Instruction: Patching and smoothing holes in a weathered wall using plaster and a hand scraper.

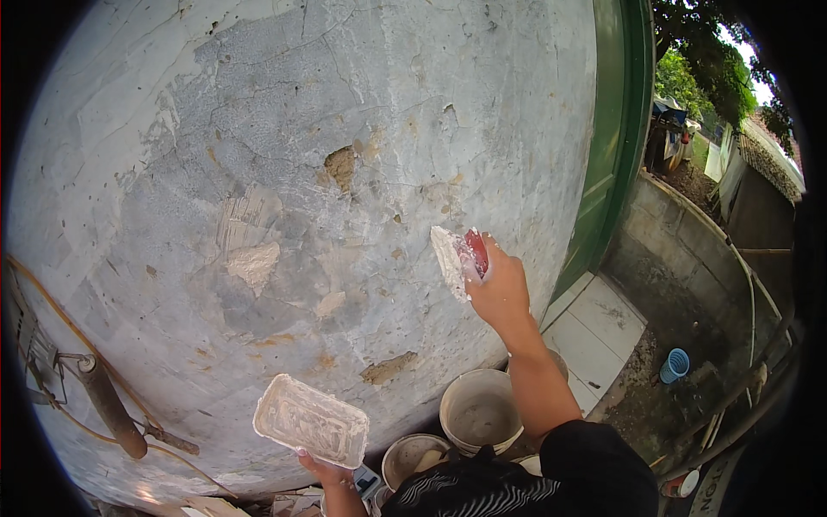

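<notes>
1. I see the right hand (498,289) grasping a red, paste-smeared scraper (475,246) at the cracked wall (517,129); contact is unclear.
2. On my feed, the left hand (327,470) grips a paste-coated rectangular tray (361,436), left of a pale bucket (465,394).

Soft, diffuse daylight over the pale plaster wall (517,95), mostly sharp at its middle, sky (762,91) burnt to white beyond shadowed tree foliage (693,30); fisheye distortion bowing the green door frame (639,112), black vignette rounding the corners, distant roof (765,148) soft near the rim
</notes>
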Motion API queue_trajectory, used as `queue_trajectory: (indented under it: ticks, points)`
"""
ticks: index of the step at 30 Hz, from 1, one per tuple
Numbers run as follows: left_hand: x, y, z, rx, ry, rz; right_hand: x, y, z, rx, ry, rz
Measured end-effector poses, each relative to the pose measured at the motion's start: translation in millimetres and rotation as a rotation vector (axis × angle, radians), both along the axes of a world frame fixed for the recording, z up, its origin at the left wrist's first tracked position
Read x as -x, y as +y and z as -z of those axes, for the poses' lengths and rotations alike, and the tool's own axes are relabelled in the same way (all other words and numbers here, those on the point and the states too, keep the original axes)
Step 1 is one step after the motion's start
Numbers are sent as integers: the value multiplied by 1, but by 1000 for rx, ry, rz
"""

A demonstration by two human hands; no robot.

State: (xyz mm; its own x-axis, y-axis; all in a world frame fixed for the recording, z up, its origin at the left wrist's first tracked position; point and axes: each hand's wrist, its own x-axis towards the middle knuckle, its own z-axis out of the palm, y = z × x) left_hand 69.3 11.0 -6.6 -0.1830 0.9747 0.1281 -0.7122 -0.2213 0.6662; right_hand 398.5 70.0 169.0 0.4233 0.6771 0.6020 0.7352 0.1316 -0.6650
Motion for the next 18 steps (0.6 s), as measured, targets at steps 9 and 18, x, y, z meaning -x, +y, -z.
queue_trajectory:
  ticks: [9, 18]
  points:
    - [5, 3, 3, -27, -10, -7, -1, 2, 1, -35, -30, -2]
    - [2, 5, 2, -46, 5, -3, -5, 2, 0, -55, 28, -17]
